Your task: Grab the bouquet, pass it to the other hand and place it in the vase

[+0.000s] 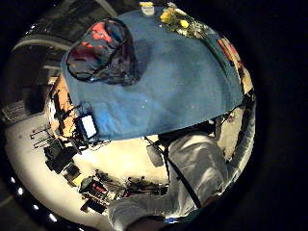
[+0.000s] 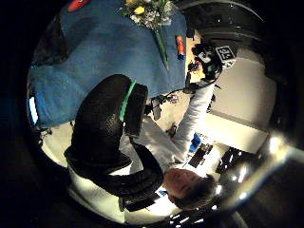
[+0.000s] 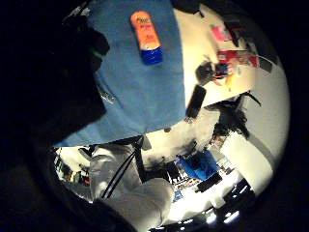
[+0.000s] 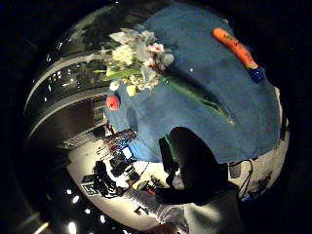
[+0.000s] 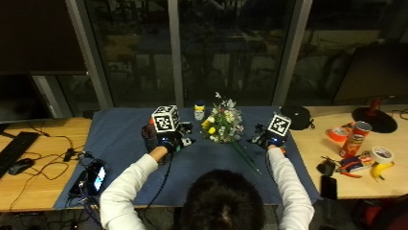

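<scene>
Flowers of yellow, white and pale pink on long green stems, the bouquet [image 5: 224,128], lie on the blue cloth [image 5: 121,143] at the middle of the wooden table [image 5: 38,179], heads toward the far edge and stems running near and to the right. Neither gloved hand touches them. The left hand [image 5: 164,139] hovers over the cloth just left of the blooms, and its thumb side palm view shows its black fingers [image 2: 102,137] curled in toward the palm with nothing between them. The right hand [image 5: 269,139] hovers just right of the stems; how its fingers stand I cannot tell, since the outside view shows only its back and its own palm views show only dark shapes at the edge.

Close below the left hand stands a dark rounded vase with red patches [image 1: 103,50], on the cloth left of the bouquet. A small white bottle with a yellow cap [image 5: 199,110] stands at the far edge, just left of the blooms. An orange tube with a blue cap [image 3: 146,37] lies on the cloth beneath the right hand.

On the bare wood at the right are a red crisp can [image 5: 358,136], a roll of tape [image 5: 382,154], a banana [image 5: 380,171] and a black phone [image 5: 329,186]. A second phone [image 5: 96,176] lies at the cloth's near left corner, a keyboard [image 5: 13,146] and mouse [image 5: 20,166] further left
</scene>
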Motion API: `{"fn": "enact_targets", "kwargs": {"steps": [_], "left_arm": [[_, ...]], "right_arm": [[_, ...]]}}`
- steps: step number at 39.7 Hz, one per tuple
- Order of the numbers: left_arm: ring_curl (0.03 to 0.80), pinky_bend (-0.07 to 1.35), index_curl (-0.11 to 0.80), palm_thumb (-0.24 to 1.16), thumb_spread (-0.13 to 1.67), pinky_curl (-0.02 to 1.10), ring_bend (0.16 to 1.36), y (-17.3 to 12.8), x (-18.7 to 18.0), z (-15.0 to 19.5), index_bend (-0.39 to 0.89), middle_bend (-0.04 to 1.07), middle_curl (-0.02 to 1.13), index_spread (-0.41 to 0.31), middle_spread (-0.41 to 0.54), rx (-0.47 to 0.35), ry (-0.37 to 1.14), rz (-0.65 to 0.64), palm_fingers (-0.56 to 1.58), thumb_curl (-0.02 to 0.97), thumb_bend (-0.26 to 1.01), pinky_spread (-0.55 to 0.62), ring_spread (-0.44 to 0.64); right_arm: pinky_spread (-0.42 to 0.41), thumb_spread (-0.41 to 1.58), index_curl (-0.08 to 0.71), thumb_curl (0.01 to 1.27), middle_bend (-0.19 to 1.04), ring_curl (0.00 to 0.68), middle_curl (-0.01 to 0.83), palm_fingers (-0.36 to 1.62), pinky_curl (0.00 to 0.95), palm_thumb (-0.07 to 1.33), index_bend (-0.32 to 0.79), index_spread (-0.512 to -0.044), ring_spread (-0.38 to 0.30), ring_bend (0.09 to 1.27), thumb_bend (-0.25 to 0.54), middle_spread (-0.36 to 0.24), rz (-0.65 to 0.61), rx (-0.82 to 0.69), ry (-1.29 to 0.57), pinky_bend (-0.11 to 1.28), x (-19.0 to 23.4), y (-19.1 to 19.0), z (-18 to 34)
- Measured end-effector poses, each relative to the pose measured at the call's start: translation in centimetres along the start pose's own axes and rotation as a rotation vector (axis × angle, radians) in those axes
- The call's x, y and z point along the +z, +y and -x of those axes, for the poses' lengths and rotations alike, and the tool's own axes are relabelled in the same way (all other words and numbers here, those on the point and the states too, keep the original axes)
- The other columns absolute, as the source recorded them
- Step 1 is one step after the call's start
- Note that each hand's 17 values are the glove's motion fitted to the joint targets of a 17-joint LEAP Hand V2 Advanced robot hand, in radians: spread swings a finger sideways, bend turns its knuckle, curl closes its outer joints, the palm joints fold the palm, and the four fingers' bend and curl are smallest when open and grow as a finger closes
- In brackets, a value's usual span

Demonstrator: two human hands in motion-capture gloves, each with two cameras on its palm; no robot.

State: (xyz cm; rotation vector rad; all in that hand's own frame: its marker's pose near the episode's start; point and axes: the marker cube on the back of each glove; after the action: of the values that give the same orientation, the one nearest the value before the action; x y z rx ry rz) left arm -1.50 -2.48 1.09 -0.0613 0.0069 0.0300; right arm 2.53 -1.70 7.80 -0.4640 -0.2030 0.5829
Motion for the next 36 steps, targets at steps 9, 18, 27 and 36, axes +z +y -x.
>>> {"fn": "enact_targets", "kwargs": {"steps": [9,18,27,36], "left_arm": [[0.244,0.49,0.175,0.26,1.17,0.30,0.69,-1.0,1.2,0.4,0.13,0.31,0.31,0.047,0.353,-0.004,0.010,0.029,0.01,0.274,-0.02,0.41,0.43],[0.247,0.48,0.189,0.25,1.17,0.30,0.68,-0.8,2.1,-0.1,0.13,0.31,0.33,0.046,0.333,0.019,-0.002,0.047,0.01,0.279,-0.02,0.41,0.43],[0.247,0.47,0.202,0.23,1.17,0.31,0.68,-0.3,2.5,-0.3,0.13,0.31,0.34,0.042,0.317,0.027,-0.014,0.045,0.02,0.279,-0.02,0.41,0.43],[0.248,0.47,0.212,0.22,1.19,0.31,0.67,-0.3,3.6,-0.1,0.13,0.30,0.34,0.041,0.312,0.067,0.073,0.028,0.03,0.277,-0.02,0.41,0.42]], "right_arm": [[0.171,1.10,0.165,0.30,0.24,0.367,0.377,0.67,0.358,0.53,0.06,-0.186,-0.041,0.59,0.011,0.008,0.027,-0.044,0.074,0.55,10.3,-3.4,0.9],[-0.121,1.03,0.156,0.35,0.23,0.391,0.388,1.10,0.372,0.69,0.10,-0.173,-0.154,0.69,0.027,-0.064,-0.051,-0.125,0.266,0.68,14.5,-2.4,2.9],[-0.279,1.00,0.268,0.41,0.45,0.452,0.495,1.41,0.385,0.93,0.22,-0.233,-0.215,0.74,0.098,-0.159,-0.239,-0.152,0.006,0.59,15.3,-3.7,3.3],[-0.269,1.03,0.344,0.39,0.64,0.499,0.565,1.50,0.418,0.95,0.23,-0.233,-0.209,0.87,0.060,-0.179,-0.445,-0.157,-0.243,0.63,13.5,-5.0,2.8]]}}
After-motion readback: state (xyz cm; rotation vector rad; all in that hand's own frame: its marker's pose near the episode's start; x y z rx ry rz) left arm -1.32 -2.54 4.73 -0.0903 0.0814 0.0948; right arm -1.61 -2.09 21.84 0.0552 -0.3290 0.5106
